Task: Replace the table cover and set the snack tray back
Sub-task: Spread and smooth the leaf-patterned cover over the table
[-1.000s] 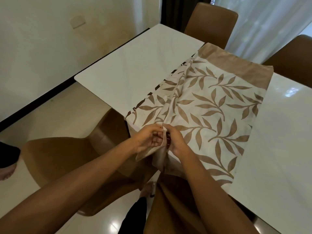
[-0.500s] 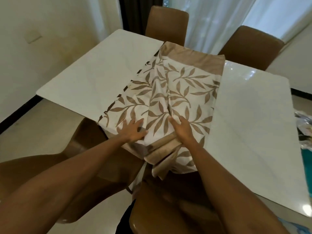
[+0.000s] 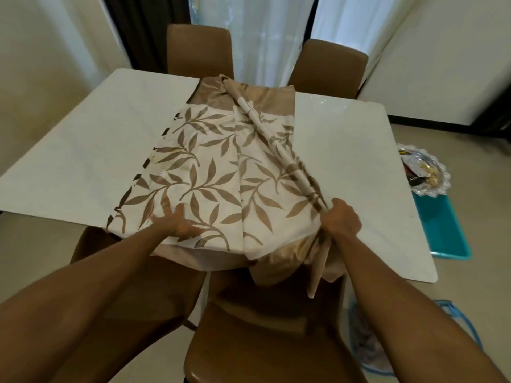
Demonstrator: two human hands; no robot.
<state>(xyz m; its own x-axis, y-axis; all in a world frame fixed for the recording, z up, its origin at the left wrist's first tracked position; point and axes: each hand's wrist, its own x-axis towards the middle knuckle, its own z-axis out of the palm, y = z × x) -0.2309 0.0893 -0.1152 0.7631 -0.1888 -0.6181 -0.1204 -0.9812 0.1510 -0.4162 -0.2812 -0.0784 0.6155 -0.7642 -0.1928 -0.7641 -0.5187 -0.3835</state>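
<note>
A cream table cover [image 3: 215, 167] with brown leaf print and a tan border lies partly folded across the middle of the white table [image 3: 83, 161]. My left hand [image 3: 179, 222] rests flat on its near left part, fingers spread. My right hand [image 3: 341, 218] is closed on a gathered fold of the cover at the near right, and that fold runs as a raised ridge toward the far edge. The cover's near end hangs over the table edge. The silver snack tray [image 3: 424, 171] sits off the table to the right, on a teal bin [image 3: 442, 230].
Two brown chairs [image 3: 199, 51] stand at the far side of the table, and another brown chair [image 3: 262, 327] is right below me. A blue-rimmed basket [image 3: 367, 341] lies on the floor at the right. White curtains hang behind.
My right hand has taken hold of a fold and pulled it out to the right, opening the cover wider. My left hand stayed pressed on the cloth. The view swung right.
</note>
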